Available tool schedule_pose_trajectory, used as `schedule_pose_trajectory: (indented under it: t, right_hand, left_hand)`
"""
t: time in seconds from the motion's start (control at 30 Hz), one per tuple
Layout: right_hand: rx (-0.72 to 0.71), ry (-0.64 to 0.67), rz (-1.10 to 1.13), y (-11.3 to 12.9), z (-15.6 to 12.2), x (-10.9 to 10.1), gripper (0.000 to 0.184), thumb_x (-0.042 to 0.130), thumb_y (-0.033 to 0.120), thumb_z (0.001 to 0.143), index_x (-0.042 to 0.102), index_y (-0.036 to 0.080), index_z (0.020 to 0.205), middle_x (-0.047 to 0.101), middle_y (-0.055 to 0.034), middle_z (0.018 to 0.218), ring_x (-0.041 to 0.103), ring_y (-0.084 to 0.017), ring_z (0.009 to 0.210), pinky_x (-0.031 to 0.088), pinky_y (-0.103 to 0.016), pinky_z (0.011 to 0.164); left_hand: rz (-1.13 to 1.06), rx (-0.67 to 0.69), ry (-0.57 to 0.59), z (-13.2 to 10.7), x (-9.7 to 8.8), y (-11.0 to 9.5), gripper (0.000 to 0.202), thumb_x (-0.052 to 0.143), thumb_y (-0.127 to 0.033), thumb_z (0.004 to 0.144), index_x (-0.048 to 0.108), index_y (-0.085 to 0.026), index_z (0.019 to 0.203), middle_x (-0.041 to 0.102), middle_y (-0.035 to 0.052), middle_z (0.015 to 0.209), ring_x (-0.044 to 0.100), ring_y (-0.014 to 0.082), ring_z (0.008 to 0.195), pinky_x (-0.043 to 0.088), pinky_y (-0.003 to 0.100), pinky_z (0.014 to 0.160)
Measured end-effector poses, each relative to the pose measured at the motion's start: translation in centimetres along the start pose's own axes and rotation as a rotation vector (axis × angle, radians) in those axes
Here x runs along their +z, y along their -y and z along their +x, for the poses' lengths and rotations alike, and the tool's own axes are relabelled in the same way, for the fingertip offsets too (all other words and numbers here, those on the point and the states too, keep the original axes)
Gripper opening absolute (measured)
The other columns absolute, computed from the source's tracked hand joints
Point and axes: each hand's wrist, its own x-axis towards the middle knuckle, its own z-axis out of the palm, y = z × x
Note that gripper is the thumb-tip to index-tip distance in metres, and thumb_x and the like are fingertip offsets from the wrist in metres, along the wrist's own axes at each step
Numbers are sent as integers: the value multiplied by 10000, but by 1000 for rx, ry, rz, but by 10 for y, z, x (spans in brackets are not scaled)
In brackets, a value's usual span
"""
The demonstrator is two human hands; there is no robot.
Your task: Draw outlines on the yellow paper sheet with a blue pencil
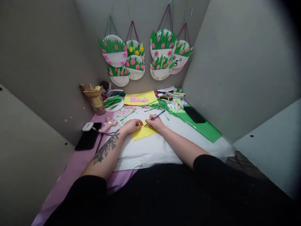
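Observation:
A sheet of yellow paper with an uneven near edge lies on the white covering between my hands. My right hand grips a dark blue pencil, its tip down at the paper near the far edge. At the paper's left side, my left hand has its fingers bent and held together against the sheet, steadying it; the fingertips are partly hidden. Green paper strips and pink scraps lie just beyond both hands.
Behind sits a larger yellow sheet with a pink cut-out. Left are a pink glue gun, a black phone, an earbud case and a tall cup. Right, another phone rests on green sheets. Paper-plate crafts hang behind.

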Motion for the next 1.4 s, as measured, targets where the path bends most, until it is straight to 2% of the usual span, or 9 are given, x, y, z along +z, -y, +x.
schedule_pose_trajectory:
  t: [0.27,0.47,0.63,0.8,1.4]
  right_hand:
    - [2,-25,22,2,0,0,278,638,329,649,402,211,560,474,68,402,422,-91,397,329,-215,433]
    - [29,58,59,4,-1,-1,271,639,307,633,395,216,557,466,70,385,384,-88,360,290,-216,395]
    - [12,23,52,2,1,-1,269,635,317,637,399,215,556,465,70,394,399,-88,370,303,-216,403]
    - [30,72,65,4,0,-2,257,631,279,622,394,216,545,456,72,368,376,-85,342,269,-213,372]
    - [55,78,49,9,-1,-3,227,599,262,596,383,215,544,429,78,369,359,-82,355,269,-214,386]
  left_hand:
    - [-5,-2,-2,0,-1,-1,344,505,-284,742,677,-220,1033,663,10,825,564,136,693,388,211,595]
    - [-12,7,1,-1,-1,-1,337,513,-282,737,678,-220,1024,661,7,809,562,137,677,384,217,592]
    - [-8,0,4,-1,-2,-2,339,507,-276,744,680,-211,1028,666,10,811,561,135,676,384,212,583]
    - [-8,-5,6,-1,-2,-2,336,512,-276,739,678,-216,1025,664,7,807,561,134,673,382,211,574]
    - [-16,-16,9,-2,-3,-3,344,510,-290,740,679,-210,1029,665,12,818,562,135,681,390,214,589]
